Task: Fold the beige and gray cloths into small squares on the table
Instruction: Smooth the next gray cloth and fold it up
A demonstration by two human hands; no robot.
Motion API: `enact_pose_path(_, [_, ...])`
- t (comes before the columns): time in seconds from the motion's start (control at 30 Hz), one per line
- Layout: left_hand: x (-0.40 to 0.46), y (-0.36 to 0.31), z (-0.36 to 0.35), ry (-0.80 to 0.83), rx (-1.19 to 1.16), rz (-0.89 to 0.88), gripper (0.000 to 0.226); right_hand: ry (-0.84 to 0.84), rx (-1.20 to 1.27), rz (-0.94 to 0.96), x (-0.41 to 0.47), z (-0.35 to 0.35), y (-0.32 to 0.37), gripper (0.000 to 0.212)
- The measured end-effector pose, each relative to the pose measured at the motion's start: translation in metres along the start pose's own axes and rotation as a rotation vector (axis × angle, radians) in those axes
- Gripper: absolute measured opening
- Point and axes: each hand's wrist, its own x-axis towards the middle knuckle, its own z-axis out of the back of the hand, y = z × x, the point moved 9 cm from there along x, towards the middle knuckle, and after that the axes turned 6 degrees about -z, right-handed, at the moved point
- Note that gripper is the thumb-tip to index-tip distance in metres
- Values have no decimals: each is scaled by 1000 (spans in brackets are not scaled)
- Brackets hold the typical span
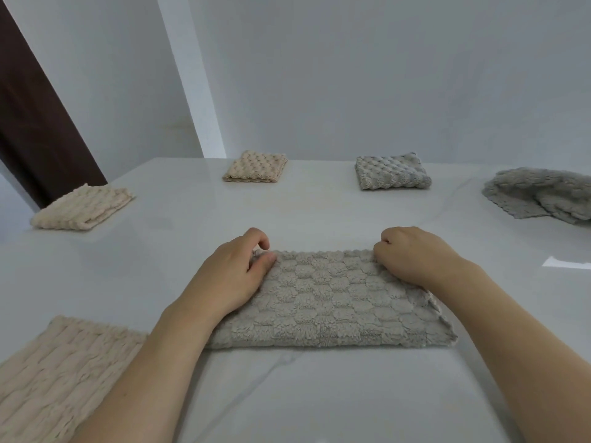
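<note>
A pale grey wall point(383, 75) rises behind the far edge. A lighter vertical strip point(192, 91) runs down it at the left, and a dark brown panel point(35, 123) slants beside that, at the frame's left edge.

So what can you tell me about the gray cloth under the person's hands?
The gray cloth is fluffy, with a raised honeycomb pattern and scalloped edges. It lies flat on the white table as a wide rectangle, apparently folded once, layers showing at its right corner. The left hand and right hand pinch its far corners.
</note>
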Motion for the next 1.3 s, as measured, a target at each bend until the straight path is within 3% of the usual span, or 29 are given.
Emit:
enact_pose_path(0.07, [1,5,-1,8,-5,27,8,0,-15,49,1,2,3,26])
enact_pose_path(0.2, [0,7,3,-6,-50,62,7,-2,197,35,6,15,-11,16])
enact_pose_path(0.53, [-2,22,9,-87,-73,253,24,-184,256,6,16,17,-20,29])
enact_pose_path(0.63, [-2,25,9,-119,-94,298,25,-232,196,13,12,18,-17,30])
enact_pose_path(0.73, [-3,30,7,-153,-152,337,20,-313,-15,21,5,25,-4,33])
enact_pose_path(0.83, [-5,22,26,-315,-120,286,15,-351,4,81,-6,36,26,37])
enact_pose_path(0.93, [-16,-31,36,-434,-154,50,27,-239,58,208,-22,19,63,43])
enact_pose_path(1.0, [-18,-65,6,-221,-166,-33,47,-114,-1,231,-24,-9,69,51])
enact_pose_path(1.07, [-23,-73,-43,134,53,-11,64,-27,-53,189,-17,-28,55,55])
enact_pose_path(1.1, [-25,-70,-57,235,165,2,67,-8,-58,159,-12,-31,47,56])
enact_pose_path(1.3, [-32,-60,-58,274,265,50,69,15,-92,135,-5,-30,30,57])
